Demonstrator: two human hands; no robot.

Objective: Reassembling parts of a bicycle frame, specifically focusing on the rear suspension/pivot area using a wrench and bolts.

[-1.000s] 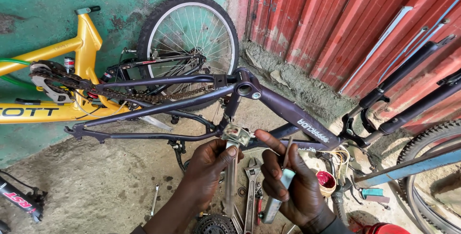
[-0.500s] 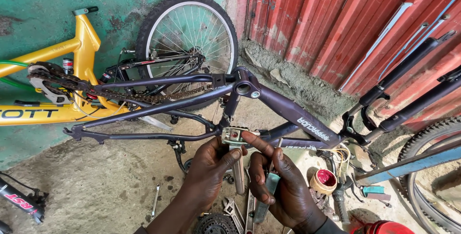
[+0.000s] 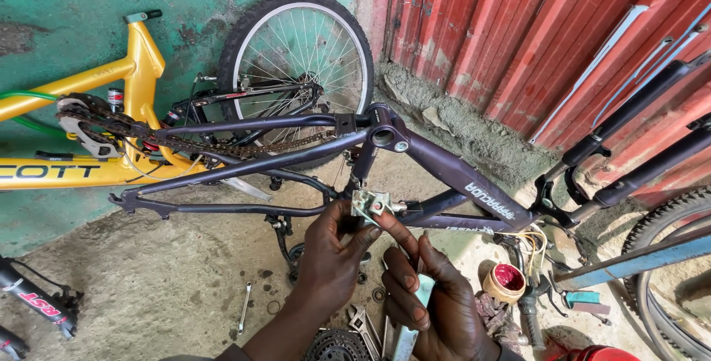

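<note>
Here: L hand [image 3: 329, 257] pinching metal bracket [image 3: 370, 203] at dark purple bike frame [image 3: 452, 176]; R hand [image 3: 433, 302] w/ fingers curled round a light-blue-handled tool [image 3: 415, 313], fingertip on bracket. Yellow bike [image 3: 111, 139] behind.

The small bracket [image 3: 370, 203] pinched in the left hand [image 3: 333, 257] is bare, dull grey metal, scuffed. The dark purple bicycle frame [image 3: 452, 176] has a smooth, semi-gloss painted metal finish, and the yellow frame [image 3: 141, 72] behind it shines glossier. The chain [image 3: 222, 146] looks rusty brown and rough. The floor [image 3: 163, 287] is coarse, stained concrete, with a bright metal spanner [image 3: 244, 308] lying on it. The wall sheeting [image 3: 518, 28] is ribbed metal, painted matt red; the green wall [image 3: 74, 5] is patchy, rough plaster.
</note>
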